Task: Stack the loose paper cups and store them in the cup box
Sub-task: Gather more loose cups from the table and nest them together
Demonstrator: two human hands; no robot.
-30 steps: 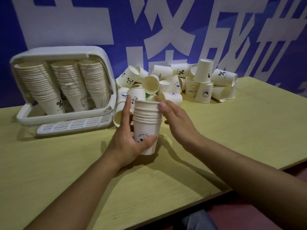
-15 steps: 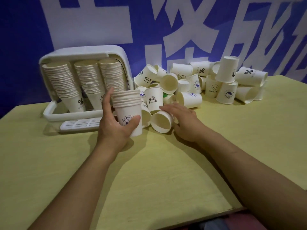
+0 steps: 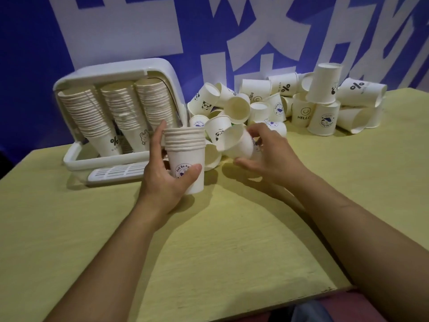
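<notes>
My left hand (image 3: 166, 176) grips a short stack of nested white paper cups (image 3: 185, 154), upright, just above the table. My right hand (image 3: 269, 156) holds a single loose cup (image 3: 236, 141) lying tilted, its mouth facing left toward the stack. A pile of loose cups (image 3: 290, 105) lies behind, some upright, some on their sides. The white cup box (image 3: 120, 70) stands at the back left, its lid raised, with three slanted rows of stacked cups (image 3: 120, 112) inside.
The yellow-green table (image 3: 220, 240) ends at a front edge near the lower right. A blue wall with large white characters (image 3: 232, 31) rises close behind the box and pile. The box's slotted white tray (image 3: 116, 173) sticks out toward me.
My right hand has picked up one loose cup from the pile's front and lifted it toward the stack. The stack in my left hand has shifted slightly.
</notes>
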